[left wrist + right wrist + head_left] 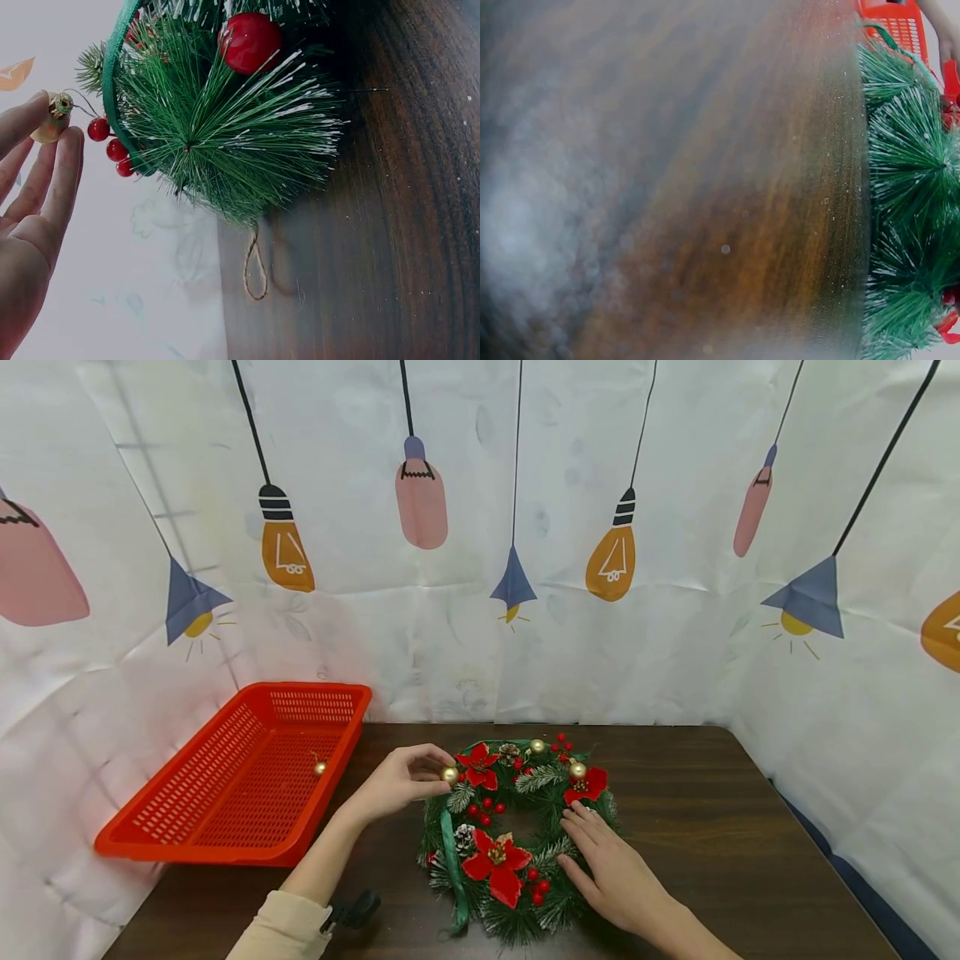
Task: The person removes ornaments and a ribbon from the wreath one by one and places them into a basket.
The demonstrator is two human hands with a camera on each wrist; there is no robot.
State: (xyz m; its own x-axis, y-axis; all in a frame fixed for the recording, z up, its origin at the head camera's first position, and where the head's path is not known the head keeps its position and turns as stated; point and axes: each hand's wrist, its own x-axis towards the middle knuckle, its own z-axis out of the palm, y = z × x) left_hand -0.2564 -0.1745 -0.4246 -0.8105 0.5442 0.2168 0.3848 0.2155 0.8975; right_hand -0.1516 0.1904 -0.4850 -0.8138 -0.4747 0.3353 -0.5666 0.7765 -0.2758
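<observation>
A gold ball [450, 775] beside a Christmas wreath [546, 778]
The left hand [399, 783] pinches the ball at the wreath's upper left edge; the right hand [615, 878] rests on the wreath's right side, fingers out, gripping nothing; the wreath lies on a dark wooden table [720, 827], right of a red plastic basket [258, 785] with another gold ball [320, 768] inside.
</observation>
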